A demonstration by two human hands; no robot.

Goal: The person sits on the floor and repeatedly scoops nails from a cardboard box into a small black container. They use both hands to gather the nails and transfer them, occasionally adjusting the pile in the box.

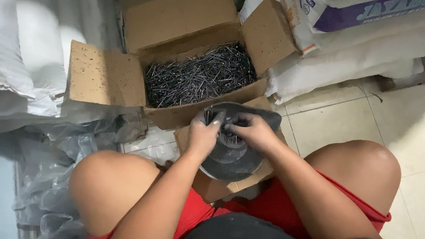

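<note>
Nails [199, 76]: dark loose heap filling open brown cardboard box [101, 75], flaps folded out left, right and back, box on floor just ahead of knees. Round dark metal pan [234, 159] below box, resting on front flap between knees, tilted toward box. Left hand [203, 134] curled over pan's left rim, fingers bent and pinching small bunch of nails at rim top. Right hand [251, 130] beside it, touching left fingertips, fingers pressed together on nails inside pan; fingertips blackened. Exact nail count in grip: cannot tell.

Packages: white woven sacks [7, 55] stacked at left, plain, no print visible. Right side: more white sacks [356, 58] lying flat, topped by sack with purple band and light lettering [382, 7], plus white sack edge with blue mark and orange stripe [299, 9] just behind right box flap. Crumpled clear plastic sheeting [50, 200] on floor by left knee. Pale square floor tiles [418, 132] at right. Red shorts, bare knees either side of pan.
</note>
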